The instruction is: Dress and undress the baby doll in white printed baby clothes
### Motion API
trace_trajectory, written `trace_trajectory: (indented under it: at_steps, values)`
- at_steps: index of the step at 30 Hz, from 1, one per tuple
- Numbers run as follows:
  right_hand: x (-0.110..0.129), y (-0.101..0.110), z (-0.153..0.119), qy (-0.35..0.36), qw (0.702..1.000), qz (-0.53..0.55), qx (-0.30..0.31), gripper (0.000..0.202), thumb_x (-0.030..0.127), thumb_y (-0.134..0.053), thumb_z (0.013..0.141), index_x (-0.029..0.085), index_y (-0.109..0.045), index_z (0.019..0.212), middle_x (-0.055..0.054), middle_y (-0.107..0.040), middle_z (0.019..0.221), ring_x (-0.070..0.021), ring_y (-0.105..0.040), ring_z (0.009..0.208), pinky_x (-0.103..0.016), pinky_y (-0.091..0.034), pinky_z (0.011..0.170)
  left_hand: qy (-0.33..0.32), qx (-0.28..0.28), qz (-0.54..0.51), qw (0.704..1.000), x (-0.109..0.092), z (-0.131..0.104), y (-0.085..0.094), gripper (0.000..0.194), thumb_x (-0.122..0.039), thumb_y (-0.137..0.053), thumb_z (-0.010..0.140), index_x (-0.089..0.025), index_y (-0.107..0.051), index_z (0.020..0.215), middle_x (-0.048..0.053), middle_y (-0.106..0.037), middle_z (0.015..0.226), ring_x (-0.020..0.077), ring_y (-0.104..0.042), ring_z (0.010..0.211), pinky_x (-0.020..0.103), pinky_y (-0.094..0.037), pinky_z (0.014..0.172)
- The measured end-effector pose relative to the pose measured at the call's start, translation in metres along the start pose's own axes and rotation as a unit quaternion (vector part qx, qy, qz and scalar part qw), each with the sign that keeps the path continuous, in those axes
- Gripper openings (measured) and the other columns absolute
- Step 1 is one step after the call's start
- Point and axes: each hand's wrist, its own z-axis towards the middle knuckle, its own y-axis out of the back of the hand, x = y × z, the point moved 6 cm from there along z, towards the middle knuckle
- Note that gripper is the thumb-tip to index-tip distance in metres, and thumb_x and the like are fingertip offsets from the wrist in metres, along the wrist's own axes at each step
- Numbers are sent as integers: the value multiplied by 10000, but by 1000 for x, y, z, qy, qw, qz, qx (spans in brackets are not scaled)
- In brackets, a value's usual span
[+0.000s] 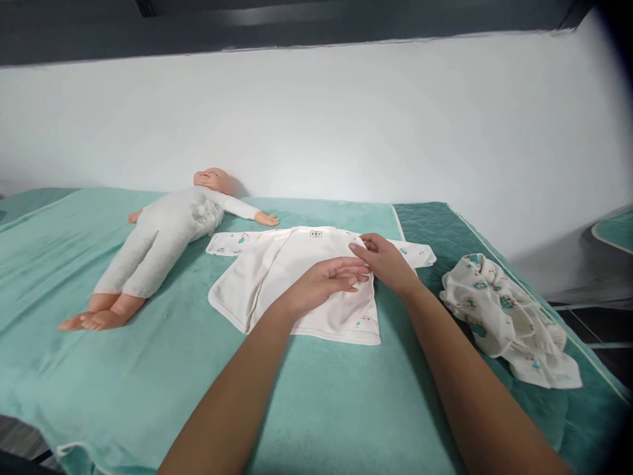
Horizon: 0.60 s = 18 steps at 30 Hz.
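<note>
The right hand [380,260], fingers curled, is at the shirt's [306,254] 2 o'clock shoulder; whether it pinches cloth cannot be told. The left hand [329,284] is open over the shirt's body. The shirt lies flat below, mostly toward 9 o'clock, sleeves along the 9–3 axis; the right hand is nearer the 3 o'clock sleeve [418,254]. Outward, on plush blanket [163,396]: crumpled printed garment [509,316], 4 o'clock; soft-bodied doll [168,224], between 9 and 10.

plain white wall [316,125] beneath a dark grey band [316,30], dark tiled floor [603,326] at right
</note>
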Motion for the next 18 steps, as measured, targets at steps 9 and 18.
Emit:
trace_trajectory:
  at_steps: [9, 18]
  values:
    - [-32, 14, 12, -39, 994, 85, -50, 254, 419, -630, 765, 208, -629, 907, -15, -688, 799, -168, -602, 705, -260, -458, 602, -16, -150, 231, 961, 3, 0, 20, 268, -404, -574, 888, -207, -680, 1036, 47, -697, 922, 163, -616, 793, 291, -470, 717]
    - [-42, 30, 17, -92, 984, 89, -120, 264, 342, -629, 726, 197, -608, 945, -18, -664, 749, -154, -567, 616, -256, -434, 541, -22, 10, 362, 932, 9, -2, -34, 267, -388, -555, 898, -249, -698, 1077, -7, -717, 873, 154, -629, 795, 254, -441, 714]
